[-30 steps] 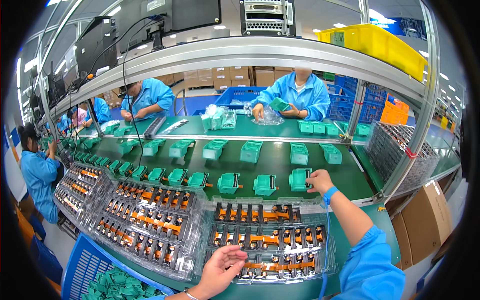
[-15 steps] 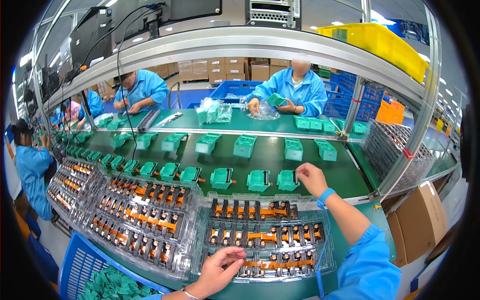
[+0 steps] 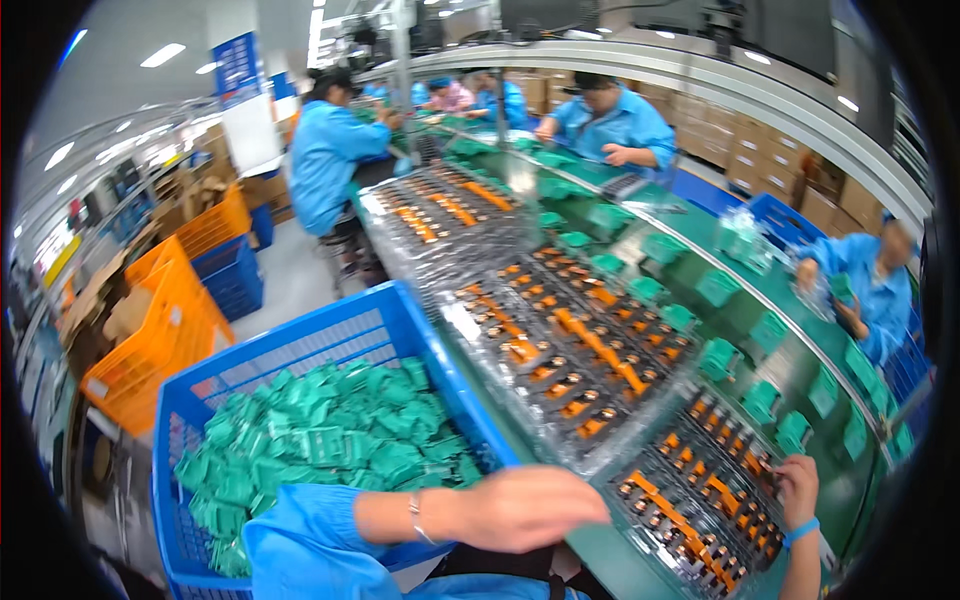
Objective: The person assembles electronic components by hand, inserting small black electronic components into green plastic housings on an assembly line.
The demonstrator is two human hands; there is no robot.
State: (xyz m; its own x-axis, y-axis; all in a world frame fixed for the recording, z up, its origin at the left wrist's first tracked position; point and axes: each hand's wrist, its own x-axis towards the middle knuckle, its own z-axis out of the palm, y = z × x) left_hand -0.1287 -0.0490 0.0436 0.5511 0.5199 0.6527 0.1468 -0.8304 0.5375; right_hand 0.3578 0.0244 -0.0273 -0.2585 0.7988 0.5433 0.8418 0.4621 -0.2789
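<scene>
My left hand point(image 3: 535, 508), smeared by motion, hangs between the blue crate and the nearest tray; its fingers cannot be made out. Curled fingers of my right hand point(image 3: 798, 488), with a blue band at the wrist, are at the edge of the clear plastic tray point(image 3: 622, 490), beside its rows of black parts with orange strips point(image 3: 690, 515). Whatever they pinch is hidden. Green plastic housings point(image 3: 794, 433) stand in rows on the green belt beyond. Many loose green plastic pieces point(image 3: 330, 430) fill the blue crate point(image 3: 180, 520) at my left.
Further stacked trays point(image 3: 570, 440) of the same parts run along the bench to the left. Orange crates point(image 3: 165, 340) stand on the floor at far left. Several people in blue jackets work across and along the line, one person point(image 3: 870, 290) at far right holding a green housing.
My view has swung left, bringing the blue crate fully into sight. My left hand has left the tray toward the crate. My right hand has drawn back from a green housing to the tray's edge.
</scene>
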